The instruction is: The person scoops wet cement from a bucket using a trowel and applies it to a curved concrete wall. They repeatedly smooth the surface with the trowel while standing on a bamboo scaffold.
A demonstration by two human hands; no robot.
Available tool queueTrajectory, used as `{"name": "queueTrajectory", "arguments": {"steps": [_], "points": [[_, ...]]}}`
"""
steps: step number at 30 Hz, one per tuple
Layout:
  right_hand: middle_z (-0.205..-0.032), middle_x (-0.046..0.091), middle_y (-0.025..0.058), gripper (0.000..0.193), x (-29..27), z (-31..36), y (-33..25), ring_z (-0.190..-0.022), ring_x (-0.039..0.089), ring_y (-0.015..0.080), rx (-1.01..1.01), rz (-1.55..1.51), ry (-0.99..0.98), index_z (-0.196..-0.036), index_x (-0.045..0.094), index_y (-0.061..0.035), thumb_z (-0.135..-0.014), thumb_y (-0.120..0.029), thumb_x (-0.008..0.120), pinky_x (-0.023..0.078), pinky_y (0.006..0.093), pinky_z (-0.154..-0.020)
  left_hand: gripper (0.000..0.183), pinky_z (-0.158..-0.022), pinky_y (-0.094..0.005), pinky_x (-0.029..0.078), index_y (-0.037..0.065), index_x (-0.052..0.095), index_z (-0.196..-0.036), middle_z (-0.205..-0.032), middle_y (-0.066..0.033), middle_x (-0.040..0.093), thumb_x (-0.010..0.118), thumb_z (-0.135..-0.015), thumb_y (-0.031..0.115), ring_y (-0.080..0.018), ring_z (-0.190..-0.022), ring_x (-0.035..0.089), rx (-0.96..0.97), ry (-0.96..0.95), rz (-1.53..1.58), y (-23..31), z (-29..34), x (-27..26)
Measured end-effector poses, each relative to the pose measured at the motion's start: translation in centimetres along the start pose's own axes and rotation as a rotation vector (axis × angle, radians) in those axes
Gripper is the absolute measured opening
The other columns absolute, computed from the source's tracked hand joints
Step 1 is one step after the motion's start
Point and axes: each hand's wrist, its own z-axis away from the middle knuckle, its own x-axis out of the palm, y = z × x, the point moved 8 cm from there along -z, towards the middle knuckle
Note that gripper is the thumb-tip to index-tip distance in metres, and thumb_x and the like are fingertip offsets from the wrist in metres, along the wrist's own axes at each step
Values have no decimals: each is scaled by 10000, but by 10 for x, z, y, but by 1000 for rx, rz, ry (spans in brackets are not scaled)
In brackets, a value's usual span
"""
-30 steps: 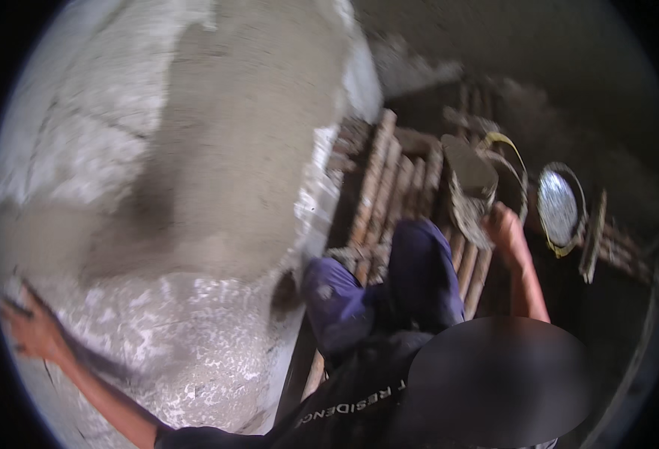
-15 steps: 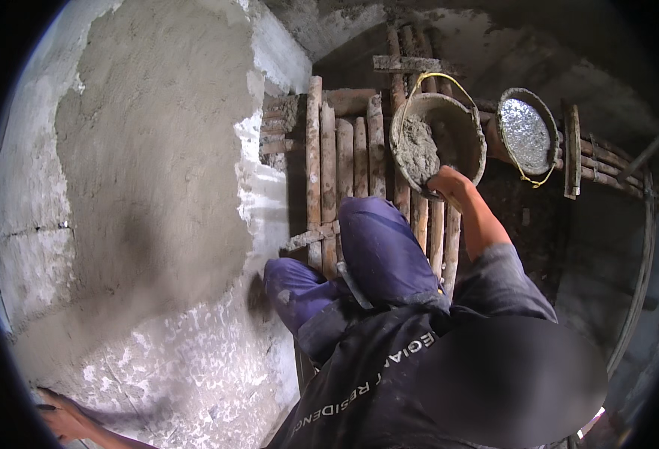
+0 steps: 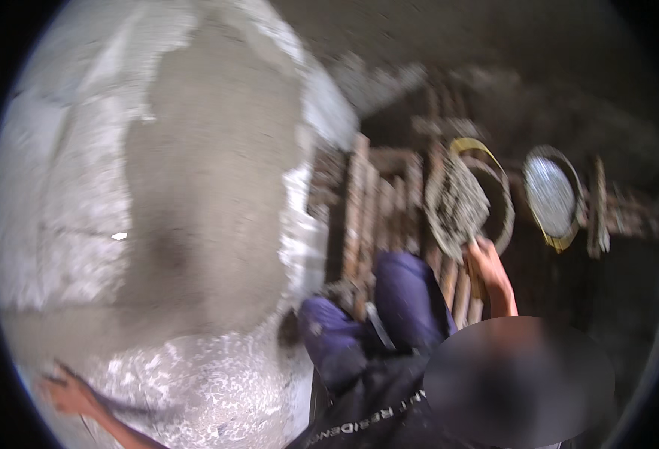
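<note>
My right hand (image 3: 490, 266) is closed around the handle of what looks like a trowel, its blade hidden under a heap of wet grey mortar (image 3: 458, 196). The load is at the mouth of a mortar-crusted bucket (image 3: 508, 218) with a yellow handle. Motion smears the picture, so whether the heap is fully clear of the bucket cannot be told. At the lower left, my left hand (image 3: 71, 393) has its fingers apart, against or close to the wall (image 3: 210, 374). A broad patch of fresh grey plaster (image 3: 210, 179) covers the wall above it.
Right of the mortar bucket stands a second bucket (image 3: 551, 196) of shiny liquid, probably water. Both rest on a platform of round wooden poles (image 3: 367, 217) with gaps between them. My bent knees (image 3: 412, 292) are close to the bucket. A short upright board (image 3: 597, 206) stands farther right.
The view has shifted, moving the scene right and down. My right hand, earlier reaching into the bucket, has come up with a mortar load. My left hand remains by the wall.
</note>
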Motion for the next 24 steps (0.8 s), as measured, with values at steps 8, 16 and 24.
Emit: {"name": "queueTrajectory", "arguments": {"steps": [8,16,24], "points": [[-690,476,1,259,74,10,-212,-474,465,110,-453,-1012,-252,-1017,532,-39,-845,-220,463,419,250,-422,670,-1039,-545,93,126,205,-1399,-1456,-113,170,306,-889,549,-276,-1343,141,-99,4,104,31,-13,-36],[-779,563,101,295,34,-57,-424,-647,541,224,-998,-947,892,-938,521,14,-774,-222,589,431,345,-595,738,-1064,-501,51,49,156,-1395,-1455,-160,119,262,-884,572,-309,-1347,88,-181,-68,103,38,-15,-30],[-831,574,116,200,284,42,-543,-708,564,272,-1332,168,624,-955,523,-33,-858,-203,486,470,382,-631,769,-1058,-509,71,37,159,-1392,-1448,-175,132,250,-871,595,-315,-1345,101,-149,-86,32,37,-20,-32]]}}
